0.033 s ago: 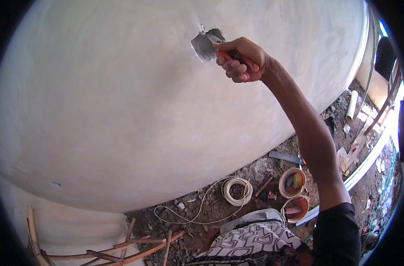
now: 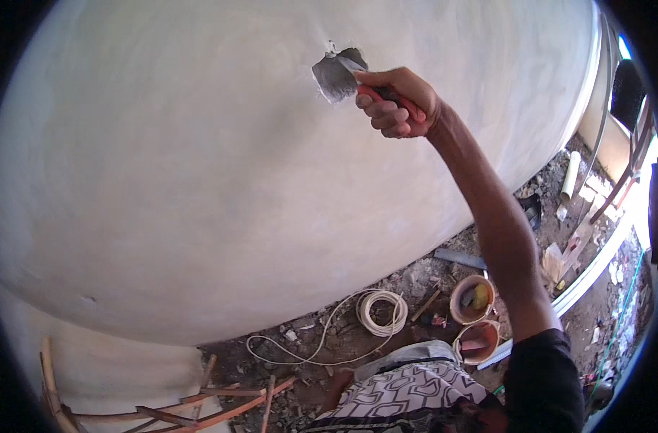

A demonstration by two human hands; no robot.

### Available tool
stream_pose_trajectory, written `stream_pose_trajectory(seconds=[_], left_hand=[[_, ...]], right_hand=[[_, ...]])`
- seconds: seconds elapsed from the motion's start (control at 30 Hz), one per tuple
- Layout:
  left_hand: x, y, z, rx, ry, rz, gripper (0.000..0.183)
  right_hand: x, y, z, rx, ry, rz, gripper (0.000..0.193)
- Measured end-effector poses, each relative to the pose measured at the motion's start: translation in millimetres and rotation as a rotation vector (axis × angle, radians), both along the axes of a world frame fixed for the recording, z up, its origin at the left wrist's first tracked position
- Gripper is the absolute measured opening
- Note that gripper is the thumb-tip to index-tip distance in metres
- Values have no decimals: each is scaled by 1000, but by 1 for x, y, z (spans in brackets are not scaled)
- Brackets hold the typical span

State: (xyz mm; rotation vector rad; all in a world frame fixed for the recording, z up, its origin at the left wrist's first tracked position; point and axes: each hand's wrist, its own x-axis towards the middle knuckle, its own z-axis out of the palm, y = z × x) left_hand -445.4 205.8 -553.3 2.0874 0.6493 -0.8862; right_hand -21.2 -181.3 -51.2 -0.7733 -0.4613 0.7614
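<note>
My right hand (image 2: 399,105), raised at the end of a stretched arm, is closed around a red-handled tool (image 2: 390,96). The thumb lies along the top of it. A thin greyish blade (image 2: 352,63) seems to reach from the grip to a rough grey recess (image 2: 334,78) in the pale plastered wall (image 2: 220,166). The recess has chipped, uneven edges, and my hand covers part of its right side. My left hand cannot be made out; a bit of skin beside the patterned cloth is too unclear to name.
Below the wall lie a coil of white cable (image 2: 381,312), a bucket with a yellow thing inside (image 2: 472,300), another bucket (image 2: 477,341) and a saw-like blade (image 2: 460,258). Wooden sticks (image 2: 220,415) stand lower left. Pale pipes (image 2: 571,303) and rubble are at right.
My right hand and the tool have shifted slightly right and down against the recess, while the view itself has moved a little. The grip is the same.
</note>
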Motion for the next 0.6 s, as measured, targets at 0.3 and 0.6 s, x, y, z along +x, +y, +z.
stream_pose_trajectory(seconds=[0.3,0.6], left_hand=[[47,-31,32,-97,-296,65,40],[288,-207,350,-752,-1191,-33,39]], right_hand=[[-48,3,-21,-630,-184,-469,44],[-102,-32,-18,-850,-533,-782,36]])
